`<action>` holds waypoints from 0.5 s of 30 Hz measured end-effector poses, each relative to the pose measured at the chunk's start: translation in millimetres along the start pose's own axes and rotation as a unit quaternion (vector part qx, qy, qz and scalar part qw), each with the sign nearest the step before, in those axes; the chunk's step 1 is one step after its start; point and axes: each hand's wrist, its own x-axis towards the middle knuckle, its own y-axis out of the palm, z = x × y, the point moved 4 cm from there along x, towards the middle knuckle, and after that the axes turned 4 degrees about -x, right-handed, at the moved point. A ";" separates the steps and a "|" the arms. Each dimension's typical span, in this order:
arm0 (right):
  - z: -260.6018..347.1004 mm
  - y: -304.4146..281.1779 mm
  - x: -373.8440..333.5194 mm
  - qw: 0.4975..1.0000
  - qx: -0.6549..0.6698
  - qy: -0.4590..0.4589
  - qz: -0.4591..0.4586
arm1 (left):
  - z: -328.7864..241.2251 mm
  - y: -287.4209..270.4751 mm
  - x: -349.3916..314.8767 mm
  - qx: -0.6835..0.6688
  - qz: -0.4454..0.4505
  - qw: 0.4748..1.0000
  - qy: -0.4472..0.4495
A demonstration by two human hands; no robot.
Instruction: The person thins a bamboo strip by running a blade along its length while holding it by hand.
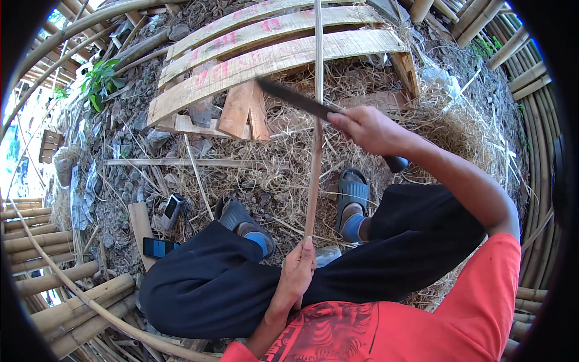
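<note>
A long, narrow bamboo strip (317, 160) runs upright from my lap up past the top edge of the view. My left hand (295, 271) is closed round its lower part, thumb along the strip. In my right hand (368, 128) is a machete (286, 95), its dark blade pointing up and left. The blade crosses the strip near its upper half; whether it touches the strip I cannot tell. The dark end of the machete's handle shows below my right wrist.
Ahead lies a slatted wooden pallet (229, 66) with red marks. A phone (158, 248) and a small grey device (172, 211) rest on the ground at left. Dry shavings (289, 199) cover the soil between my sandalled feet. Bamboo poles (537, 181) line both sides.
</note>
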 end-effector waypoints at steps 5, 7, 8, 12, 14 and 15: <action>-4.7 -5.3 2.4 0.997 -0.046 -0.056 0.009 | -5.5 1.7 -0.9 0.064 -0.022 0.996 0.055; -3.8 -3.5 2.7 1.000 -0.013 -0.013 0.014 | -8.1 1.0 -0.5 0.094 -0.038 0.993 0.060; -4.1 11.3 -1.1 0.996 -0.054 -0.059 0.050 | -7.1 -1.1 -0.4 0.094 -0.040 0.993 0.059; -0.3 -3.7 2.7 0.996 -0.044 -0.076 0.000 | -15.7 -1.6 -2.4 0.201 -0.069 0.970 0.116; -3.7 -0.5 -1.4 1.000 0.003 -0.012 -0.025 | -17.1 -1.6 -2.5 0.225 -0.074 0.964 0.119; -2.9 10.4 -6.3 0.999 -0.014 -0.024 0.028 | -16.3 -2.4 -4.1 0.251 -0.090 0.954 0.138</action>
